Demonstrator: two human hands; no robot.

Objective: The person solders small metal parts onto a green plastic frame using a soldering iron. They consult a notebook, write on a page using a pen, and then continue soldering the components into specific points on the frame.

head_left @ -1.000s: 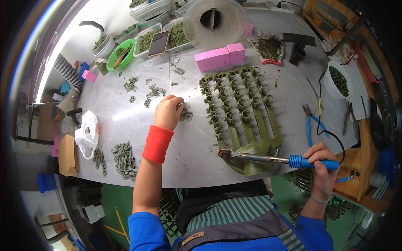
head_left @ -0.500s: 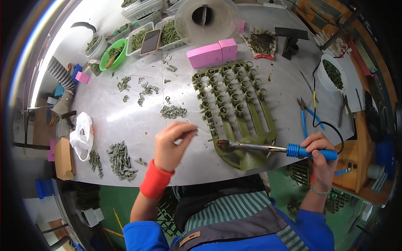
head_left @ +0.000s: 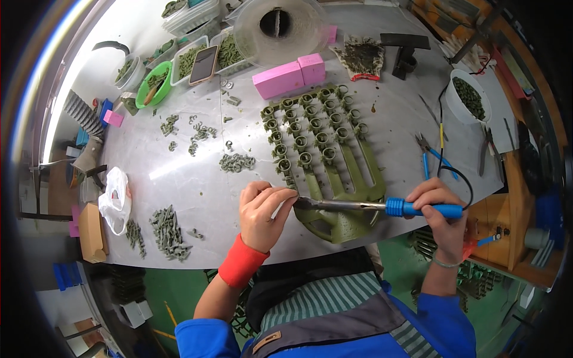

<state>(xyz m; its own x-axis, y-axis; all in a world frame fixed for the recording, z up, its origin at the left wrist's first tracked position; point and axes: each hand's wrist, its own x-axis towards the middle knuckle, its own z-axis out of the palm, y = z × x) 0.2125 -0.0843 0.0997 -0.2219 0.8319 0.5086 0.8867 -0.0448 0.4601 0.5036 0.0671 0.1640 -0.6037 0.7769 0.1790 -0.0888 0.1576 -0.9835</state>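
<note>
My right hand (head_left: 440,209) grips the blue handle of a soldering iron (head_left: 352,205), its metal shaft pointing left. At its tip, the thumb and fingers of my left hand (head_left: 265,212) are pinched together. Whatever they hold is too small to make out. Just beyond the tip lies a green wax tree (head_left: 352,218), a wide base with several long arms. Rows of small ring-shaped pieces (head_left: 305,159) stand along those arms. The left fingertips are close to the near end of its leftmost arm; whether they touch it I cannot tell.
Loose green rings (head_left: 237,162) and a heap of green pieces (head_left: 170,234) lie to the left. Pink blocks (head_left: 289,77), a phone (head_left: 203,64) and tubs of green parts stand at the back. Blue-handled pliers (head_left: 431,156) and the iron's cord (head_left: 468,179) are at right.
My left hand has moved right and slightly down to the iron's tip. My right hand has shifted left and up with the iron. The whole view has slid slightly.
</note>
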